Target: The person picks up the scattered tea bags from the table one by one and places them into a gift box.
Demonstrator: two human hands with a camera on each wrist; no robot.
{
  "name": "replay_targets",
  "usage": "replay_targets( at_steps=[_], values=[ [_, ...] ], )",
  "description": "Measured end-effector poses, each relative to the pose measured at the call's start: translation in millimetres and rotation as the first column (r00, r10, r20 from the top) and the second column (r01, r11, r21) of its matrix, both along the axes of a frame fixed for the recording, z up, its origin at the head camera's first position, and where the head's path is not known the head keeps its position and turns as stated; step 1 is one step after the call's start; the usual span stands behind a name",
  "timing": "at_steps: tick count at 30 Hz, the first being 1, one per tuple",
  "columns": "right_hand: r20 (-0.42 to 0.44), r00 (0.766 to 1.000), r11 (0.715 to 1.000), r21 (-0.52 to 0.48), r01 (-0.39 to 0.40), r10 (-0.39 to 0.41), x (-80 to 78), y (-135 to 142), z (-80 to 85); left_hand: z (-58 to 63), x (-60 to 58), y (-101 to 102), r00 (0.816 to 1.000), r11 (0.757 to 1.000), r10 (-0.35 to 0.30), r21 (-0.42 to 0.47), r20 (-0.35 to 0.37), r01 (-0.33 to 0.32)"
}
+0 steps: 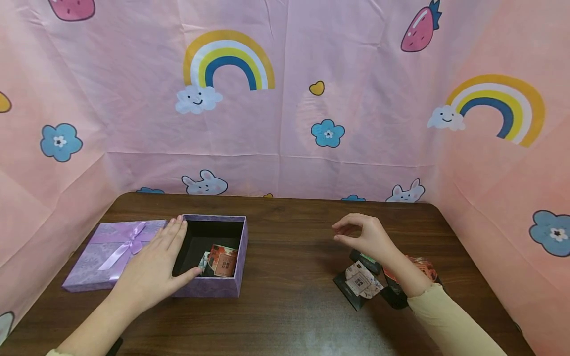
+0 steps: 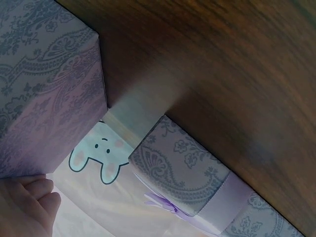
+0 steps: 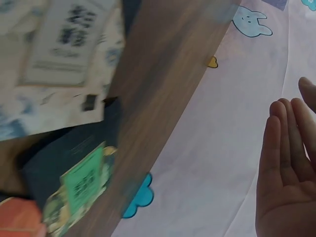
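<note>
My left hand (image 1: pixel 149 264) lies along the left rim of an open purple patterned box (image 1: pixel 207 288). Its fingers are straight, and the thumb spreads over the front edge. Inside the black interior lie small printed packets, one with an orange-brown label (image 1: pixel 224 261). My right hand (image 1: pixel 368 236) hovers above a small group of packets on the right, fingers bent toward the thumb with nothing between them. In that group are a dark packet with a pale floral label (image 1: pixel 361 281), one with a green label (image 3: pixel 81 180) and one in orange-red print (image 1: pixel 423 268), partly hidden by the forearm.
Left of the box lies its purple lid (image 1: pixel 95 257) with a ribbon bow, partly under the left hand in the head view. Both stand on a dark wooden table (image 1: pixel 285 306). Pink printed cloth (image 1: pixel 285 123) rises behind the table and along both sides.
</note>
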State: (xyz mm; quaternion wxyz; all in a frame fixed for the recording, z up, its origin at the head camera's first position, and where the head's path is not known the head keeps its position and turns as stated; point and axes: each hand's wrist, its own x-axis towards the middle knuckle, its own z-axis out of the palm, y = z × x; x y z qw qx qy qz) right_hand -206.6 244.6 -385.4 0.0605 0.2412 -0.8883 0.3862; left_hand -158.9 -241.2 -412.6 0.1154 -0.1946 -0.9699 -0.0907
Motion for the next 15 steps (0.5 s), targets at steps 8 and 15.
replay_targets(
  at_steps=[8, 15],
  values=[
    [-0.013, 0.997, 0.996, 0.043, 0.082, -0.082, 19.1, 23, -8.7, -0.4, 0.6, 0, 1.0, 1.0, 0.003, 0.001, 0.01, -0.003],
    [-0.029, 0.993, 0.991, 0.056, 0.12, -0.119, 36.1, 40, -19.8, 0.0, 0.1, 0, 1.0, 1.0, 0.004, -0.006, 0.013, -0.004]
  ],
)
